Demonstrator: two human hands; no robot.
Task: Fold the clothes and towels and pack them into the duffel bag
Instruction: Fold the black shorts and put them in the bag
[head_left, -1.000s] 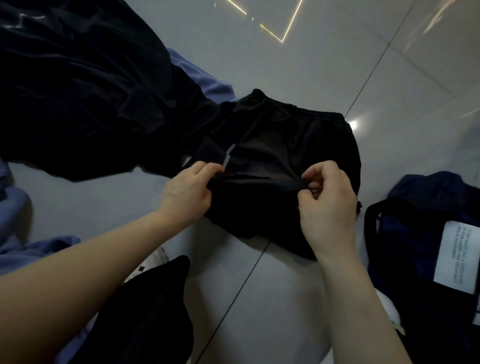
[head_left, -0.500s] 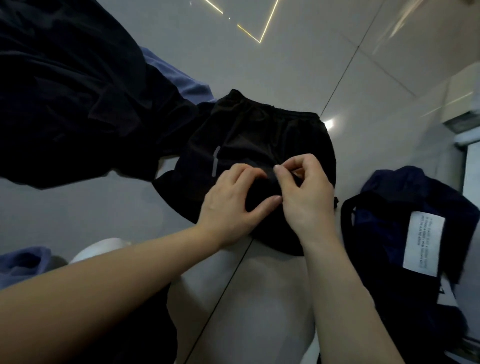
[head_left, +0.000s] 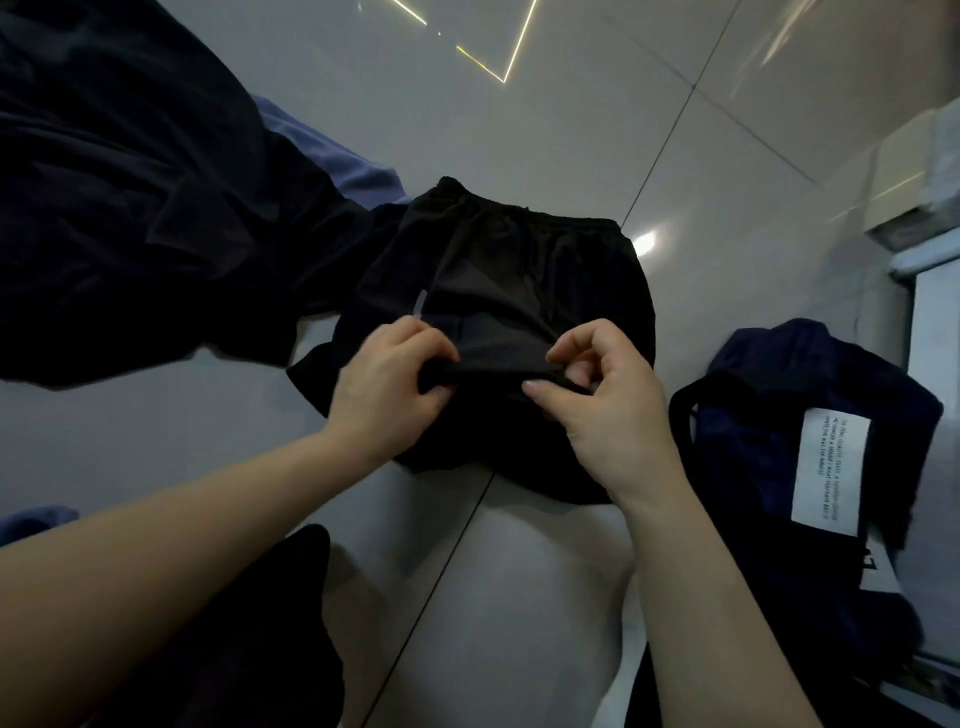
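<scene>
Black shorts (head_left: 519, 291) lie flat on a pale grey tiled floor (head_left: 519, 119), waistband at the far end, with a small pale strip on the left side of the fabric. Two bare hands work at the near edge. The left hand (head_left: 384, 387) has its grip closed on a bunched fold of the black cloth, fingers curled over it. The right hand (head_left: 605, 400) pinches the same raised fold between thumb and fingers, so the fold stretches in a dark ridge between the two hands. To the right of the shorts, just beside them, sits a navy duffel bag (head_left: 810, 395) with a black strap and a white printed label (head_left: 829, 470). To the far left lies a large heap of dark clothing (head_left: 135, 182), with a blue garment (head_left: 332, 161) showing from under it and touching the shorts' corner. More dark fabric (head_left: 249, 634) lies close to the camera, under the left forearm.
</scene>
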